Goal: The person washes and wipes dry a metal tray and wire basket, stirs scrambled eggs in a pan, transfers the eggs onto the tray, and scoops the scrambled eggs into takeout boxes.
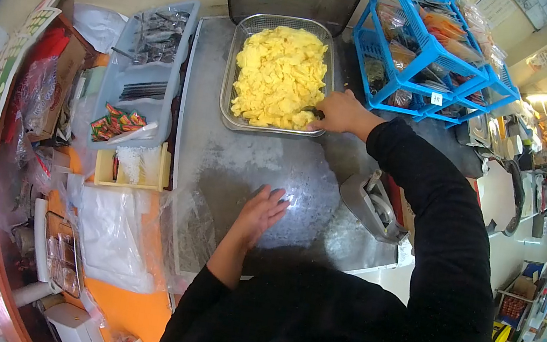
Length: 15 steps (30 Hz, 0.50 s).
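Observation:
A metal mesh-sided tray [226, 97] heaped with yellow scrambled egg [279, 73] stands at the back of the metal counter [247, 160]. My right hand [340, 112] is at the tray's front right corner, its fingers closed on a dark-handled utensil [315, 112]. The utensil's far end is lost in the egg, so its kind is unclear. Over the counter nearer my body hovers my left hand [261, 214], fingers apart and holding nothing. It is well away from the tray.
Blue stacked baskets [438, 61] of packets stand at the back right. A grey metal device [374, 207] sits below my right forearm. On the left are a pale blue bin [176, 71] with sachets, a yellow box [135, 175] and white plastic bags [116, 232].

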{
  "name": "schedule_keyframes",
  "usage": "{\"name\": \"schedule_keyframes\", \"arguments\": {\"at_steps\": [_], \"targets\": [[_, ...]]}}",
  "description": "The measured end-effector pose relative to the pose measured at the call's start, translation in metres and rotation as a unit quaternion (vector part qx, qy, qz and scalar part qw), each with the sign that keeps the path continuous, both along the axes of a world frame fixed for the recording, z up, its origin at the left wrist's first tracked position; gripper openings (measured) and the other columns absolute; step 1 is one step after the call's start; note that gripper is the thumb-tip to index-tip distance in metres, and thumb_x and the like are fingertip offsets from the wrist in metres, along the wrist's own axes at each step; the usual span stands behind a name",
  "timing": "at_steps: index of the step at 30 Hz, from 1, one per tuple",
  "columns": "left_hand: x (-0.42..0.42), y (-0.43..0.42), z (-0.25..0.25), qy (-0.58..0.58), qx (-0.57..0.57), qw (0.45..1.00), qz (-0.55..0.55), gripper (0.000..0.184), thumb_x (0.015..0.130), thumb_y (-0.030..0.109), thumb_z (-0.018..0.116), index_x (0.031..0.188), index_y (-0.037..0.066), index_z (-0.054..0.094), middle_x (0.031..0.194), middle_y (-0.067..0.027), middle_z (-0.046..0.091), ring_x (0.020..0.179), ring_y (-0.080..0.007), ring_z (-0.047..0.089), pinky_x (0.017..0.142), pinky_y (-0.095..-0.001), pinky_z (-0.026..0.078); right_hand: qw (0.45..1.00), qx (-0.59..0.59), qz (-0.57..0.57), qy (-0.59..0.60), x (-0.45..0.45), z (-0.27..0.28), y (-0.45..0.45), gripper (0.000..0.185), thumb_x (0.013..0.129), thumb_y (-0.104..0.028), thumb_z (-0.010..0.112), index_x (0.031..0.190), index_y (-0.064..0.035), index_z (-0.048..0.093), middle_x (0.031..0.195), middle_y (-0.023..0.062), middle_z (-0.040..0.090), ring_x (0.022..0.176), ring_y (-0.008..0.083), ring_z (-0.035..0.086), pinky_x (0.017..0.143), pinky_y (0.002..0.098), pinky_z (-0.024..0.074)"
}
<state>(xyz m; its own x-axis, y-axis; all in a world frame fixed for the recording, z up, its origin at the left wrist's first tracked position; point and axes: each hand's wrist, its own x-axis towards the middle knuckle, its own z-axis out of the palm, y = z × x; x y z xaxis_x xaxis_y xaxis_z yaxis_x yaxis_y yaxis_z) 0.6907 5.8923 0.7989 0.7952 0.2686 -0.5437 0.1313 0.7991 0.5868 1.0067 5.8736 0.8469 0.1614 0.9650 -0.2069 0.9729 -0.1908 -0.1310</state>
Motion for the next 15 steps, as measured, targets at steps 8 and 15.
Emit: {"name": "schedule_keyframes", "arguments": {"at_steps": [8,15], "targets": [[-0.036,-0.020,0.014,0.007,0.036,0.999,0.031,0.082,0.090,0.020,0.054,0.142,-0.004,-0.005,0.143,-0.0217,0.030,0.124,-0.0327,0.043,0.102,-0.0376,0.036,0.966,0.009,-0.170,0.196,0.033,-0.010,0.003,0.073,0.072,-0.066,0.057,0.092,0.0028,0.068,0.089,0.0230,0.064,0.088,0.0350,0.061,0.076,0.0414,0.0456],[-0.033,-0.056,0.017,-0.022,0.040,0.998,0.036,0.078,0.090,0.018,0.052,0.144,-0.001,-0.002,0.141,-0.0213,0.033,0.123,-0.0329,0.045,0.100,-0.0377,0.039,0.929,0.072,-0.196,0.306,0.051,0.019,-0.022,0.072,0.077,-0.066,0.055,0.091,0.0023,0.068,0.081,0.0141,0.063,0.079,0.0238,0.058,0.071,0.0332,0.0446]]}}
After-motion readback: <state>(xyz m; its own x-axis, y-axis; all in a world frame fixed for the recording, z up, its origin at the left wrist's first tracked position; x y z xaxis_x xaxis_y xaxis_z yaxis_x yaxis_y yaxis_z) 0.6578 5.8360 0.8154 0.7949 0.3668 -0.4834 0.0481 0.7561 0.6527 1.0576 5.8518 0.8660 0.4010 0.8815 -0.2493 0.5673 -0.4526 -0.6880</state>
